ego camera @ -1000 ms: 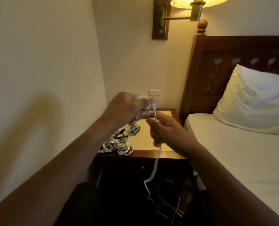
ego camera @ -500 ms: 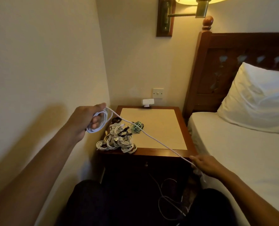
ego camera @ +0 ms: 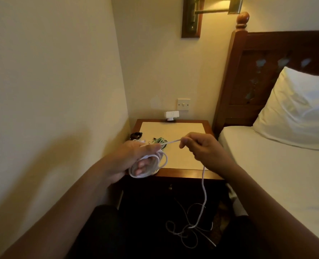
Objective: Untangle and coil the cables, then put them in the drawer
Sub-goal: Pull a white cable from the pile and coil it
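Note:
My left hand (ego camera: pixel 134 159) holds a few loops of a white cable (ego camera: pixel 148 166) wound round its fingers, over the front left corner of the nightstand (ego camera: pixel 188 174). A short straight stretch of that cable runs right to my right hand (ego camera: pixel 201 148), which pinches it between thumb and forefinger. From there the cable drops to a loose tangle on the dark floor (ego camera: pixel 188 230). Behind my left hand lie a green coiled cable (ego camera: pixel 159 140) and a small black cable (ego camera: pixel 136 135) on the nightstand top. A pile of white cables is mostly hidden by my left hand. The drawer knob (ego camera: pixel 170 187) shows on the dark drawer front.
A white adapter (ego camera: pixel 172 115) sits at the back edge of the nightstand under a wall switch (ego camera: pixel 183 104). The bed (ego camera: pixel 278 174) with a pillow (ego camera: pixel 300 111) is close on the right, a wall on the left. A wall lamp (ego camera: pixel 216 10) hangs above.
My right hand rose from the nightstand's front right corner to meet my left hand, shortening the taut stretch. My left hand moved right and down, with more loops on it.

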A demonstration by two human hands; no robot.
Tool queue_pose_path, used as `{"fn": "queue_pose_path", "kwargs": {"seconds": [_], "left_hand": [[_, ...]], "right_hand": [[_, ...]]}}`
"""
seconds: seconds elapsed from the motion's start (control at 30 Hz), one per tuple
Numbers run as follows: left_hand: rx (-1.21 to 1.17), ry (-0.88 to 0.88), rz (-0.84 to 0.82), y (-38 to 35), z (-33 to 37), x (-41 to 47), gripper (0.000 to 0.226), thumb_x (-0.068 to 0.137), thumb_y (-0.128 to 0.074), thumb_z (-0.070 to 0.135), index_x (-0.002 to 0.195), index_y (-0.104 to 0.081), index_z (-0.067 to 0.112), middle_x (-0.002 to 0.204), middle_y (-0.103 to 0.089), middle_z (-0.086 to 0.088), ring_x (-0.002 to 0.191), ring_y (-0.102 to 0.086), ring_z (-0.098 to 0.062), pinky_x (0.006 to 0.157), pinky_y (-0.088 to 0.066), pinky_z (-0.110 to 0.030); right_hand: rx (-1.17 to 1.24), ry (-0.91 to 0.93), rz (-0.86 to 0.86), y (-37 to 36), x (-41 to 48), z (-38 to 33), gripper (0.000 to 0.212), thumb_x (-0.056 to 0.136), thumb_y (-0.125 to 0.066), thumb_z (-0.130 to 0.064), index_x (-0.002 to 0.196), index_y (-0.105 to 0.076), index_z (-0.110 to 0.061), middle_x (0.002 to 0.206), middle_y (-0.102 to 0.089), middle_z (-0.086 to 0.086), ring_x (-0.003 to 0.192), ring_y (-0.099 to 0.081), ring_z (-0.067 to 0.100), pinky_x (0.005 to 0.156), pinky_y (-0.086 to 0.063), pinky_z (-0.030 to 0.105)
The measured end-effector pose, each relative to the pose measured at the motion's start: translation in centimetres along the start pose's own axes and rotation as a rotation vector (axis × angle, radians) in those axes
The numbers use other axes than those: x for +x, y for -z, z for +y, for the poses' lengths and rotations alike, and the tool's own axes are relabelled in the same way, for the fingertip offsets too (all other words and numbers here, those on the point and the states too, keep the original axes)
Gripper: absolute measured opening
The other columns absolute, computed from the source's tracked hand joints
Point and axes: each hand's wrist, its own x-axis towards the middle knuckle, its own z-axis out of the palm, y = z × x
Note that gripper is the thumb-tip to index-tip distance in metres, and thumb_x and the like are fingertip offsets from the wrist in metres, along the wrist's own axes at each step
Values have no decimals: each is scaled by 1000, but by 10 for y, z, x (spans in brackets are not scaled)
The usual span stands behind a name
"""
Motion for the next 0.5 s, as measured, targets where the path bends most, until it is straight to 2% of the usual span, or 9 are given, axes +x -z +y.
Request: {"fn": "queue_pose_path", "kwargs": {"seconds": [0.07, 0.1, 0.2, 0.27, 0.3, 0.33, 0.4, 0.43, 0.5], "left_hand": [[-173, -10, -66, -4, -5, 0, 50, 99, -65, 41, 83, -59, -5, 60, -39, -14, 54, -40, -22, 63, -37, -33], [-256, -36, -61, -6, -5, 2, 46, 96, -68, 39, 89, -59, -5, 66, -40, -15, 61, -41, -24, 65, -37, -33], [-435, -164, 27, -11, -2, 7, 30, 85, -74, 26, 90, -57, 1, 72, -50, -13, 68, -47, -21, 69, -39, -33], [-517, -261, 115, -16, 4, 11, 23, 88, -72, 19, 85, -57, 2, 75, -57, -10, 73, -55, -18, 76, -45, -31], [-542, -284, 172, -19, 7, 15, 19, 91, -71, 18, 91, -59, 3, 76, -60, -9, 74, -59, -17, 79, -48, -30], [-487, -297, 246, -22, 8, 19, 20, 93, -69, 19, 100, -61, 2, 78, -63, -8, 76, -63, -14, 81, -50, -29], [-140, -280, 426, -22, 6, 26, 31, 96, -65, 25, 121, -60, 8, 85, -71, -5, 80, -68, -9, 80, -50, -29], [51, -271, 470, -21, 2, 28, 32, 97, -65, 31, 124, -60, 14, 88, -74, -3, 81, -69, -7, 79, -50, -29], [229, -204, 434, -18, -9, 27, 35, 98, -61, 48, 119, -61, 20, 91, -75, -3, 85, -71, -10, 82, -54, -37]], "right_hand": [[-85, 20, 16, -5, 0, 13, 25, 106, -51, -33, 94, -72, -26, 76, -64, -2, 71, -56, 19, 67, -47, 43], [-90, 8, 16, -14, -4, 21, 25, 107, -50, -33, 94, -71, -30, 77, -62, -2, 72, -56, 20, 68, -48, 43], [-34, -68, -29, -51, -25, 36, 24, 109, -46, -37, 97, -66, -34, 68, -56, -12, 64, -51, 9, 62, -48, 40], [8, -113, -108, -73, -42, 34, 20, 110, -46, -31, 101, -64, -32, 67, -58, -11, 61, -54, 10, 61, -53, 44], [7, -127, -175, -83, -50, 26, 16, 109, -48, -26, 105, -63, -28, 69, -62, -7, 61, -58, 12, 62, -56, 43], [-11, -134, -252, -91, -57, 18, 14, 108, -49, -24, 108, -63, -24, 75, -66, -2, 63, -63, 15, 65, -58, 42], [-63, -121, -372, -99, -65, -3, 14, 108, -50, -28, 110, -63, -23, 86, -70, 2, 71, -68, 20, 70, -59, 38], [-113, -90, -385, -97, -65, -13, 15, 108, -50, -32, 109, -63, -24, 87, -69, 1, 73, -68, 19, 70, -58, 37], [-221, -12, -320, -83, -59, -33, 22, 107, -48, -38, 100, -65, -25, 82, -66, -2, 68, -62, 12, 66, -56, 34]]}}
